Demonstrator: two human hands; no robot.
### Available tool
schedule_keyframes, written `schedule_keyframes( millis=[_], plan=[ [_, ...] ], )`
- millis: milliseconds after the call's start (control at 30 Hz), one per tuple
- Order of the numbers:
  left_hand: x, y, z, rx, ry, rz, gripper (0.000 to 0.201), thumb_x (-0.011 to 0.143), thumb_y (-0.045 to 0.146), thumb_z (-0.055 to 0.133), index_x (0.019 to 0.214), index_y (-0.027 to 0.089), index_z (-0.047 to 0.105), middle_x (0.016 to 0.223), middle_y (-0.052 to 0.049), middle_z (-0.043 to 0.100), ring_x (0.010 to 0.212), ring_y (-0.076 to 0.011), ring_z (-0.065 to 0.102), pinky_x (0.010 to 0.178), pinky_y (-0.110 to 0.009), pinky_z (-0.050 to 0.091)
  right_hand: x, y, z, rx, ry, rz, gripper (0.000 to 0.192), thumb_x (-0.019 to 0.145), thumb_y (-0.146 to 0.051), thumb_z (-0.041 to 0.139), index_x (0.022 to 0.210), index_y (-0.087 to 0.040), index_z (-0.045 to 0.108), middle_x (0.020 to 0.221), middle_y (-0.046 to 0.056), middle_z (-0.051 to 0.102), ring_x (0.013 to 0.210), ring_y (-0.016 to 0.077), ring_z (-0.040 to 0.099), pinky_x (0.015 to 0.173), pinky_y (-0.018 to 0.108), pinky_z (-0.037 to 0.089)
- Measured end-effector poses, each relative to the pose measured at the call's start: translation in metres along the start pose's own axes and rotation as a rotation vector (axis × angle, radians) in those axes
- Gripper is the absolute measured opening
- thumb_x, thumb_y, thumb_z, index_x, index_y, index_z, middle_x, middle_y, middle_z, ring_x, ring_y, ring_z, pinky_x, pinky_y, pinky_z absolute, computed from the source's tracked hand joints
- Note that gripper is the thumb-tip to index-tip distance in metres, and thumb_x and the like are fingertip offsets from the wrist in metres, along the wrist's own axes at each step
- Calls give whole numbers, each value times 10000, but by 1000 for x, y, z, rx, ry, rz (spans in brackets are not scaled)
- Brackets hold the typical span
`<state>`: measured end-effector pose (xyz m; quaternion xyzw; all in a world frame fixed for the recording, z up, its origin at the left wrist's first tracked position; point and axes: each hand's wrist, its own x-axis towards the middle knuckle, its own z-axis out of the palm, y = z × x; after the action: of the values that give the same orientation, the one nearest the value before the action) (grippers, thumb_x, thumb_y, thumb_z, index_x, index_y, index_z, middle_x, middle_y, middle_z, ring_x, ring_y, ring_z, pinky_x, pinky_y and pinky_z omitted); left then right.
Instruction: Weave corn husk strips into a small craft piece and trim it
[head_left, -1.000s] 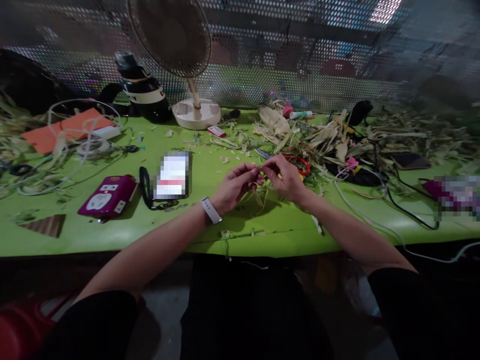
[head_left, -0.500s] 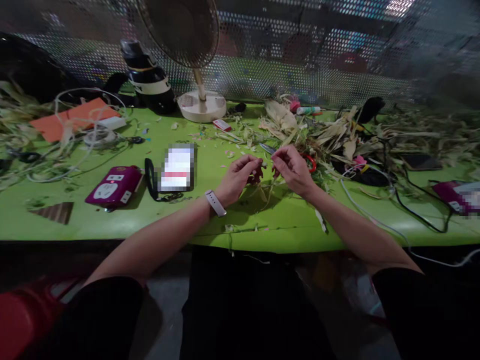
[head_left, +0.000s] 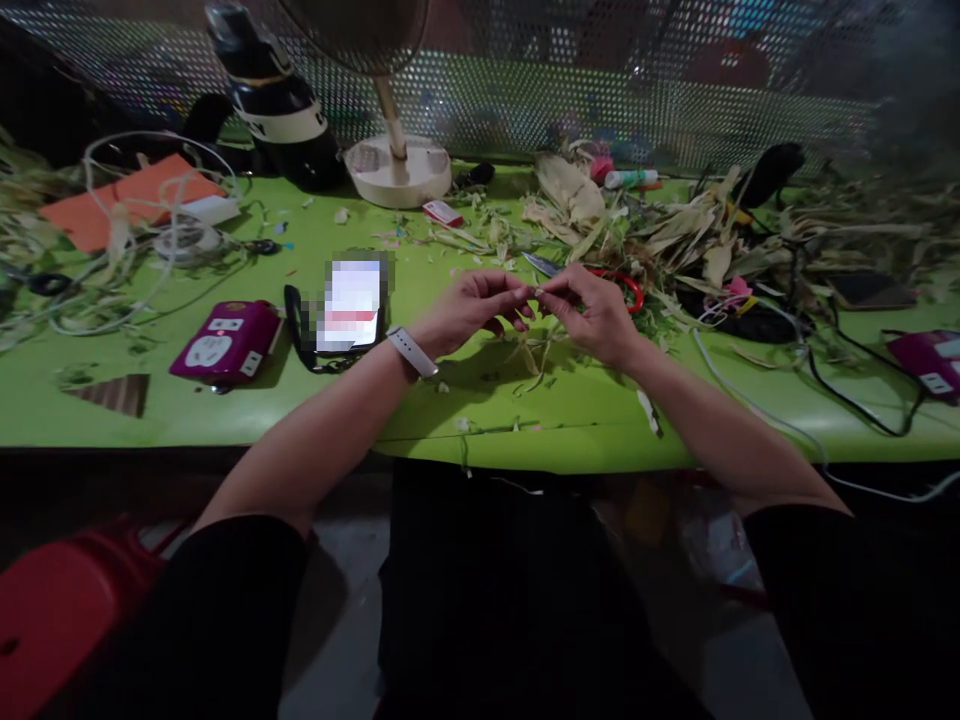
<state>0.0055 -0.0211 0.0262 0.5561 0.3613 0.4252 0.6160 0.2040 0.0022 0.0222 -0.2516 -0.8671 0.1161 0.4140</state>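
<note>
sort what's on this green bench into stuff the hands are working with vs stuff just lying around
In use: left hand and right hand pinch a thin husk strip; husk pile; red-handled scissors.

Lying about: purple power strip, fan base, orange paper, black bottle.
</note>
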Motion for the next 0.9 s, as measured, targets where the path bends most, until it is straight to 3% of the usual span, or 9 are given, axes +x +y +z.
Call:
schedule_keyframes(
  millis=[200,333,500,633,767,900],
  plan=[
    [0,9,-6,206,62,53,231,713,349,783,786,142,712,665,-34,695,590,-125,667,454,-176,444,-1,-1,2,42,-30,62,213,920,-416,539,891,-230,641,754,4,619,694,148,585,677,320,505],
    [-2,16,-8,244,140,84,150,752,280,750,786,138,715,641,-22,676,562,-110,655,448,-164,424,2,-1,-3,97,-80,120,249,940,-432,494,1012,-240,634,853,28,644,795,175,613,753,368,529],
    [-1,20,-14,176,306,91,105,782,232,720,772,132,688,664,-17,664,535,-67,616,461,-147,395,1,16,-4,55,-399,113,226,886,-315,572,1067,-205,649,1042,86,649,955,220,604,882,431,511],
    [0,19,-15,193,293,50,104,783,235,713,773,137,679,675,-16,663,565,-75,625,485,-153,412,-2,24,4,-12,-582,70,232,869,-254,553,1051,-169,670,1058,113,646,1018,245,591,934,446,475],
    [0,17,-13,220,273,43,103,784,239,707,790,141,678,694,-14,670,587,-79,631,498,-154,422,0,21,5,-5,-609,94,189,863,-251,550,953,-152,683,1002,120,653,962,238,598,892,424,478],
    [1,16,-14,210,300,52,111,798,254,694,822,146,680,725,-17,678,620,-83,641,531,-165,443,3,21,-3,72,-548,246,146,840,-248,575,905,-161,673,950,90,672,867,203,606,830,382,483]
  ],
)
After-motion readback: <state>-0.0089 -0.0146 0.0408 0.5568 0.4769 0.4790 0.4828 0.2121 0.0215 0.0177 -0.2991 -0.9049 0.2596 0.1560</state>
